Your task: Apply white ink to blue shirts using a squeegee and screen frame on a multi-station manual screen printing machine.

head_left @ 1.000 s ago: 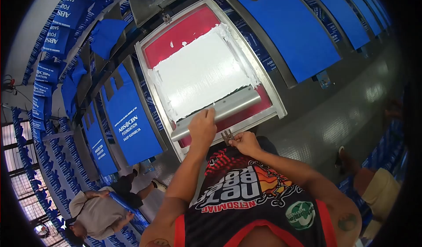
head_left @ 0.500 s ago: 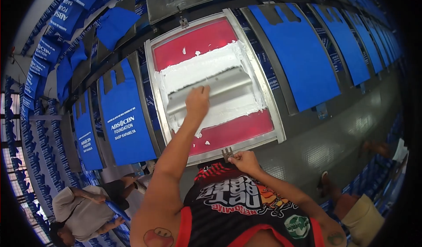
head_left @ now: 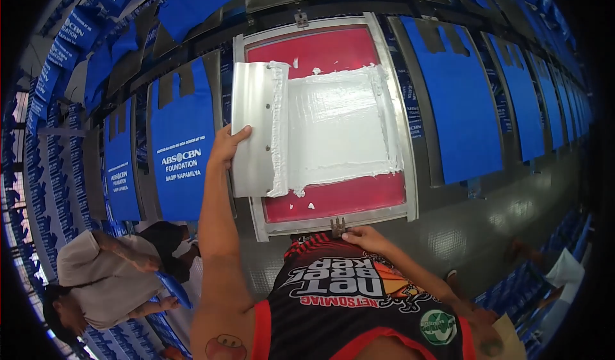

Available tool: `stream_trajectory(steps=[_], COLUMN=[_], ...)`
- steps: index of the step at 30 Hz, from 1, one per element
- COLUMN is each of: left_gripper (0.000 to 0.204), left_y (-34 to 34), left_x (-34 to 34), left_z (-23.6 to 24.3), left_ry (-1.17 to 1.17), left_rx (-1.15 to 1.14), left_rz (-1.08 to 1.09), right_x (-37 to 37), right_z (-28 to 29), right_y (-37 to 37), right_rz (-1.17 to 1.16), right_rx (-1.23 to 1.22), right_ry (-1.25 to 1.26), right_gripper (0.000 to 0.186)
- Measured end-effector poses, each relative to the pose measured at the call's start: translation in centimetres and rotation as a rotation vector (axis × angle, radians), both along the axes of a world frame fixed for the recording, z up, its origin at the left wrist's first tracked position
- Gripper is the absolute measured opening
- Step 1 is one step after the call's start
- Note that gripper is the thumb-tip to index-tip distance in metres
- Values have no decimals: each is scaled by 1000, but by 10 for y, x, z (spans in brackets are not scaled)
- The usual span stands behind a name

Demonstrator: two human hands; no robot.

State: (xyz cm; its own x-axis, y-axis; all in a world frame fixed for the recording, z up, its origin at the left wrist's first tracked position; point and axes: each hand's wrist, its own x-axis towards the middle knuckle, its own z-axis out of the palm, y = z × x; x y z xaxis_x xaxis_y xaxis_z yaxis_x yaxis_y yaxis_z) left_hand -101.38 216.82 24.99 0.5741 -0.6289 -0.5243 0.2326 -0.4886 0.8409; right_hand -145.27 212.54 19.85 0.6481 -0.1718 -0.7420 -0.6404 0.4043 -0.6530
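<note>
My left hand (head_left: pixel 228 146) grips a wide metal squeegee (head_left: pixel 253 116) by its outer edge, at the left side of a screen printing frame (head_left: pixel 397 123). The squeegee lies lengthwise along that side, its right edge thickly coated in white ink. White ink (head_left: pixel 339 129) covers the middle of the frame's mesh, between red bands (head_left: pixel 339 203) at its near and far ends. My right hand (head_left: pixel 365 237) is closed at the frame's near edge, fingers on a small metal bracket (head_left: pixel 337 226); its fingers are partly hidden.
Blue bags lie on dark boards to both sides, a printed bag (head_left: pixel 182 148) on the left and a plain bag (head_left: pixel 455 103) on the right. At lower left a person (head_left: pixel 109 273) holds a blue piece. A metal hinge clamp (head_left: pixel 300 19) sits at the frame's far end.
The squeegee has gone from lying across the inked middle to standing lengthwise at the frame's left side, carried by my left hand. My right hand stays at the bracket.
</note>
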Motion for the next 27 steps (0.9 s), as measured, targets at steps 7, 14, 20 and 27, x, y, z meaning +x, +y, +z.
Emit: stream_trajectory(steps=[7,14,20,27], left_gripper=[45,48,50,44], left_y=[9,19,12,17], left_x=[-2,-4,-4,-7], left_z=[-19,-12,-26,-20], left_ry=[131,125,165,194], left_rx=[-95,-170,-226,-193], left_rz=[177,186,116,239], right_x=[-5,-1,0,-17], right_z=[-5,-5,7,59], right_y=[12,22,21,-115], right_rz=[-94,-212,-166,-300], right_rx=[-197,-194,-327,-1504], right_ry=[81,73,84,505], right_gripper=[30,27,28,50])
